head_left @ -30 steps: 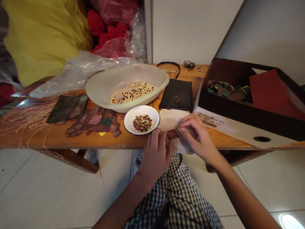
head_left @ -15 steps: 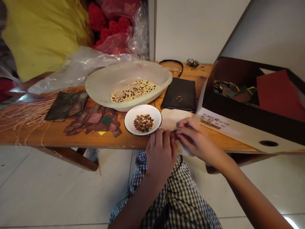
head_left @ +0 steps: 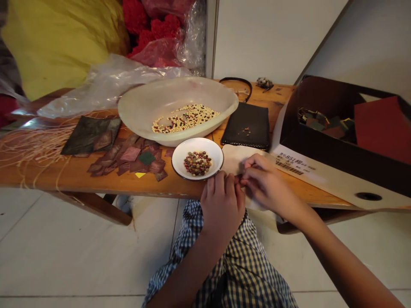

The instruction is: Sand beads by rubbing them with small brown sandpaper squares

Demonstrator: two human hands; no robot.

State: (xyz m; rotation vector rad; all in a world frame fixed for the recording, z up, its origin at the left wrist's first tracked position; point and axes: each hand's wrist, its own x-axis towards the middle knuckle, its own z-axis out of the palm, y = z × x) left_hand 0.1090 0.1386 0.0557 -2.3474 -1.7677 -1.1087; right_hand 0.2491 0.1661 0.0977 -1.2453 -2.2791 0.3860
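Note:
My left hand [head_left: 222, 204] and my right hand [head_left: 265, 184] meet at the front edge of a wooden bench [head_left: 73, 177], fingers curled and pinching a small dark reddish piece between them, over a pale sheet of paper [head_left: 235, 158]. What the piece is cannot be made out. Just left of my hands stands a small white bowl [head_left: 197, 149] holding mixed red, green and brown beads. Behind it sits a large pale basin [head_left: 144, 107] with cream and dark beads.
Dark red and green square pieces [head_left: 131, 156] lie left of the bowl, straw-like fibres [head_left: 30, 149] further left. A black pouch [head_left: 247, 126] lies behind the paper. A dark box [head_left: 324, 147] with scraps stands at right. Clear plastic [head_left: 105, 87], yellow and red material at back.
My hands have drawn closer together and slid slightly toward the bench's front edge. The view has shifted a little, so everything sits further right in the picture.

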